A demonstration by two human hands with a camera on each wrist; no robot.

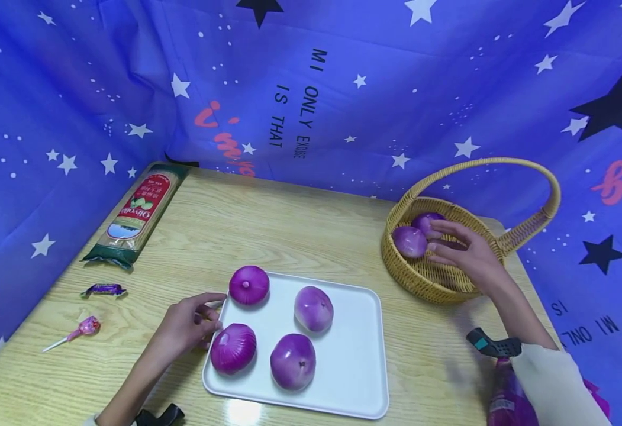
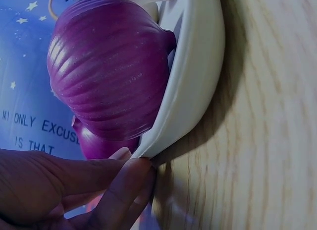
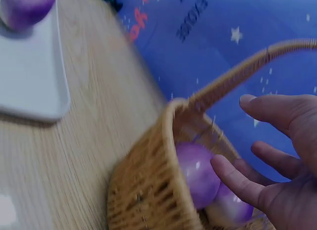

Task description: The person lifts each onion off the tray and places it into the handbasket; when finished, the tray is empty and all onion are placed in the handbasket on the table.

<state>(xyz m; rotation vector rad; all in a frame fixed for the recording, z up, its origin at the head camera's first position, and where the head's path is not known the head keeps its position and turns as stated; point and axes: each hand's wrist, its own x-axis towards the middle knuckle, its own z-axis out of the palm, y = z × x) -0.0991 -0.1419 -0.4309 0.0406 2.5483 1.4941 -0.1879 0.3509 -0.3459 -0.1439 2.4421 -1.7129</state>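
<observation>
The step in hand looks to be moving turnips between tray and basket, though a single moment does not show which way. The right hand [image 1: 465, 254] hovers in the basket [image 1: 402, 273], fingers spread and gripping nothing, beside the near turnip [image 1: 409, 242] and the far turnip [image 1: 429, 222]. The left hand [image 1: 185, 325] pinches the rim of the tray [image 1: 350, 355] between thumb and fingers. On the tray sit two more turnips, upper [image 1: 313, 309] and lower [image 1: 292, 362], and two onions, upper [image 1: 249, 286] and lower [image 1: 234, 349], along its left side.

If a turnip is to be lifted out, the next move calls for the right fingers to close round it, clear of the handle [image 1: 529, 171]; otherwise the open hand need only draw back, with the left steadying the tray.

Whether a right fingertip touches a turnip is hard to tell, as the right wrist view is blurred. The hand hides part of the basket floor, the lower onion covers much of the upper in the left wrist view, and a purple bottle [image 1: 505, 393] is cut off below the sleeve [image 1: 561, 384]
</observation>
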